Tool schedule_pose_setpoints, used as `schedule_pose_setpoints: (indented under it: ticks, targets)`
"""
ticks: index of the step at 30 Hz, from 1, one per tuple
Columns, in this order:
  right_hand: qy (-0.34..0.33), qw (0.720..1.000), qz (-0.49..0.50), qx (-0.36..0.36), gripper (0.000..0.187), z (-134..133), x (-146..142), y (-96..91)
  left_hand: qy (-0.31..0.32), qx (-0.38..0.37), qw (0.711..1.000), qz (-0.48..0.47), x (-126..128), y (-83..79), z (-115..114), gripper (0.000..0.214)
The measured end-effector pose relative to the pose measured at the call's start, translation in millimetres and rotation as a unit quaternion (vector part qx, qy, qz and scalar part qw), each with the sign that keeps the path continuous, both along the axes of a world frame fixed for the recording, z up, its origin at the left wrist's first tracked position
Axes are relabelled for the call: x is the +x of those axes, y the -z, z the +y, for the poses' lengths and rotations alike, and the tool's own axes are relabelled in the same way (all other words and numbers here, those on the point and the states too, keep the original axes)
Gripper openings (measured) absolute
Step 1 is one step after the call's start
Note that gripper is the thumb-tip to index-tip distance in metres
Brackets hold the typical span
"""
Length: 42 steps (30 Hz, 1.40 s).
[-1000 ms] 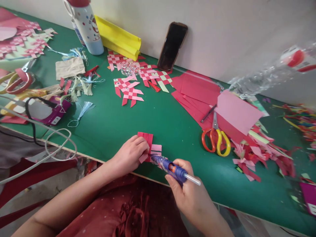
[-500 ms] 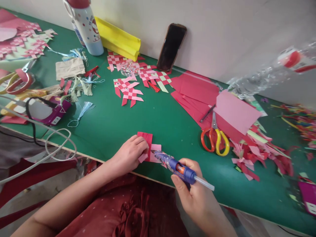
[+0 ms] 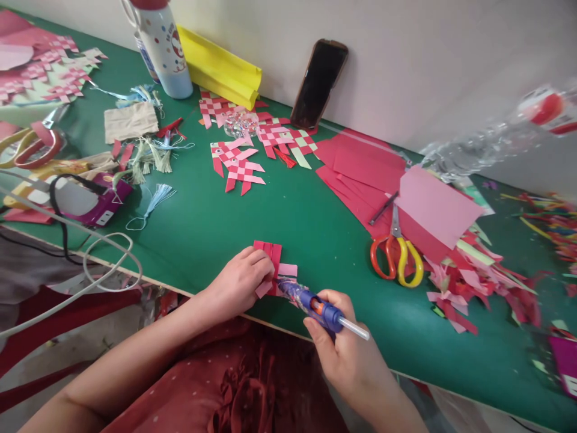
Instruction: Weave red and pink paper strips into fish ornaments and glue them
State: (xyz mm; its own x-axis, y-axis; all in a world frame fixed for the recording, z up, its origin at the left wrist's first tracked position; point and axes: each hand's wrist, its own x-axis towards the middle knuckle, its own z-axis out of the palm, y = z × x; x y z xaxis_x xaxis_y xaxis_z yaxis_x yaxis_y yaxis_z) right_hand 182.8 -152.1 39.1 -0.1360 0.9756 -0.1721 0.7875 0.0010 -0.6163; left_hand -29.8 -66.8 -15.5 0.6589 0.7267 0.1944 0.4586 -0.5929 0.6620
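Near the front edge of the green table [image 3: 216, 225] lies a small piece of crossed red and pink paper strips [image 3: 269, 249]. My left hand [image 3: 249, 276] is closed over its left side, fingers bent and pinching the strips. My right hand [image 3: 340, 343] is wrapped round a blue hot glue gun [image 3: 309, 302] with a clear glue stick poking out of its back. The gun's nozzle is at the strips, close to my left fingertips; whether it touches them I cannot tell. My left hand hides part of the paper.
Several woven paper fish [image 3: 243, 171] lie beyond my hands. Red-and-yellow scissors [image 3: 397, 258] rest right, by red paper sheets [image 3: 360, 159] and paper scraps [image 3: 473, 279]. Tassels [image 3: 155, 201] and a white cable [image 3: 121, 255] are left. A bottle [image 3: 169, 54] and a phone [image 3: 320, 84] stand behind.
My right hand has moved the glue gun slightly left, its nozzle nearer to my left fingers. My left hand stays on the paper strips. The whole view has shifted a little.
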Motion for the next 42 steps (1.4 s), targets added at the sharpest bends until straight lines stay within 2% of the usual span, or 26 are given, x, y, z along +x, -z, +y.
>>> schedule_pose_setpoints:
  ticks: [8, 18, 28, 32, 38, 42]
  targets:
    - [-0.02, 1.0, 0.003, -0.01, 0.016, 2.7, 1.1, -4.4, -0.002, -0.002, 1.0, 0.003, -0.8, 3.3, -1.4, 0.014]
    - [0.007, 1.0, -0.004, 0.007, 0.018, -6.4, 3.1, 10.3, -0.004, -0.001, 1.0, -0.004, -0.1, 2.3, -0.3, 0.015]
    - [-0.014, 1.0, -0.01, 0.019, 0.015, -6.8, -0.9, -1.9, -0.001, -0.009, 1.0, -0.002, -0.6, 2.1, -0.4, 0.017]
    - [-0.01, 1.0, -0.008, 0.023, 0.015, -2.7, -3.0, -0.2, 0.0, 0.002, 1.0, -0.002, -0.6, 3.6, -0.4, 0.016]
    - [0.003, 1.0, 0.007, -0.022, 0.017, -4.2, -1.3, -2.4, 0.002, 0.002, 1.0, -0.001, -1.1, 3.8, -1.3, 0.015]
    - [0.004, 1.0, 0.001, -0.005, 0.016, -6.2, -1.6, 3.8, 0.002, 0.001, 1.0, -0.004, -1.4, 4.1, -1.0, 0.014]
